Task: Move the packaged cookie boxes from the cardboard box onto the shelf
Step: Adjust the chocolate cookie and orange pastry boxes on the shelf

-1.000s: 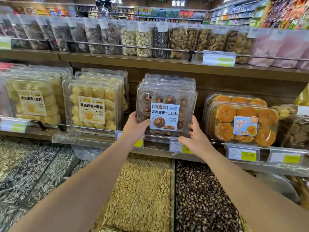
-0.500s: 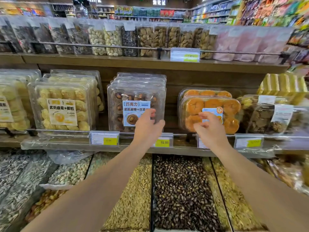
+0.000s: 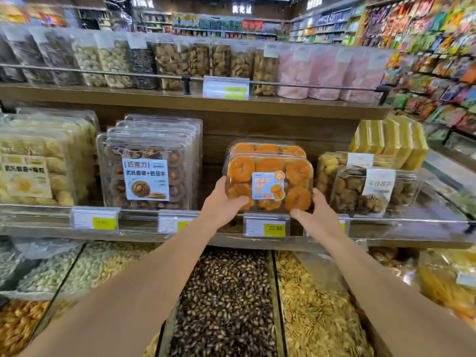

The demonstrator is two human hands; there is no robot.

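The step in hand looks like straightening stock already on the shelf, not carrying from the cardboard box, which is not in view. The left hand (image 3: 223, 202) grasps the lower left corner of the front clear plastic box of orange round cookies (image 3: 269, 182), thumb on its face. The right hand (image 3: 315, 212) holds the lower right corner, fingers curled under. The box stands upright at the front edge of the middle wooden shelf (image 3: 412, 222), just above the price tag reading 23.80 (image 3: 266, 228).

The next move, as I judge it, calls for squaring this box against the one behind it and seating it behind the front rail, then letting go with both hands.

Counted: two orange cookie boxes show, one behind the other. To their left stands a row of clear boxes of dark chocolate cookies with a blue-and-white label (image 3: 146, 171); about four, though the rear ones overlap. Left of these stand clear boxes of pale yellow cookies (image 3: 38, 171), number unclear. To the right lie two boxes of brown cookies (image 3: 373, 189).
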